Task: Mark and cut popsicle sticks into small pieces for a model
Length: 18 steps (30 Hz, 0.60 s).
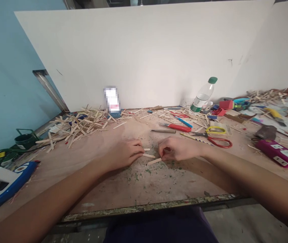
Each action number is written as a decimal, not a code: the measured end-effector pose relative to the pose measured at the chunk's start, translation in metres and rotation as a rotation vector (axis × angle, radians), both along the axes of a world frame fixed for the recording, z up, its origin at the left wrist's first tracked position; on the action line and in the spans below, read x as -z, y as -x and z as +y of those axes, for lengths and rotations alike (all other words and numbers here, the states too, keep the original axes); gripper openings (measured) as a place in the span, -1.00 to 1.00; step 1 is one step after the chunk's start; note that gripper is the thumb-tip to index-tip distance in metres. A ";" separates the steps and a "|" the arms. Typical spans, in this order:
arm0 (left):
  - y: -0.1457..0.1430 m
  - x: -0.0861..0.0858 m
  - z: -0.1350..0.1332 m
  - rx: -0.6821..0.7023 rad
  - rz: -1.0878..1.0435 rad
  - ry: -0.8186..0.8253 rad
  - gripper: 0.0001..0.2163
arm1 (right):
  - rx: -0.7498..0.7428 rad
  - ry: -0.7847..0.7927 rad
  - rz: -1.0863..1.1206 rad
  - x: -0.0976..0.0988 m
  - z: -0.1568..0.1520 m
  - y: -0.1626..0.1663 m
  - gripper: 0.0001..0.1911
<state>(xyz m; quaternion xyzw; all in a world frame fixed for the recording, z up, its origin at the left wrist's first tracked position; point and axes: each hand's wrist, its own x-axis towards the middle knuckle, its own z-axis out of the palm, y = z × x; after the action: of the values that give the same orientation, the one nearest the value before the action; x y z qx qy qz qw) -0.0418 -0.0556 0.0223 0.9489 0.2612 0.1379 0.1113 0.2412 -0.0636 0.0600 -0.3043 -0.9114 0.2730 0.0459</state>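
Note:
My left hand (123, 152) rests on the wooden tabletop (139, 189) with its fingers curled and pinched on the end of a short wooden stick (149, 155). A still shorter stick piece (147, 149) lies just above it. My right hand (176, 148) is curled too, its fingertips pressed on the end of another short wooden stick (154, 161). The two hands face each other a few centimetres apart at the middle of the table. Green specks cover the board around them.
A heap of wooden sticks (78, 125) lies at the back left. Behind the hands are a red utility knife (178, 127), a blue one (183, 121), scissors (216, 139) and a plastic bottle (202, 96). A pink box (278, 153) sits right, a blue-white object (9, 182) left.

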 end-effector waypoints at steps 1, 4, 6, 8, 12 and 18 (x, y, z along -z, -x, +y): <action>0.000 0.001 0.001 -0.002 0.001 0.000 -0.70 | 0.014 0.004 -0.011 0.000 0.000 -0.001 -0.94; 0.001 0.001 0.003 -0.014 -0.004 0.004 -0.71 | 0.065 0.013 -0.003 0.000 0.001 -0.003 -0.91; 0.001 0.001 0.003 -0.021 -0.010 0.014 -0.73 | 0.100 -0.016 0.075 0.000 0.003 -0.003 -0.81; 0.001 0.000 0.002 -0.022 -0.016 0.030 -0.75 | 0.136 -0.120 0.186 0.001 0.005 -0.004 -0.76; 0.000 -0.001 0.000 -0.032 -0.034 0.071 -0.76 | 0.224 -0.418 0.336 0.003 0.007 -0.003 -0.79; -0.001 -0.014 -0.002 -0.091 -0.098 0.076 -0.76 | 0.155 -0.372 0.099 0.014 0.014 -0.006 -0.75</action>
<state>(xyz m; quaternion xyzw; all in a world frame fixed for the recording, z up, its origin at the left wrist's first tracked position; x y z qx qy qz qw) -0.0412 -0.0578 0.0366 0.9233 0.3032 0.1792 0.1533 0.2475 -0.0495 0.0461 -0.3458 -0.9167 0.1105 0.1670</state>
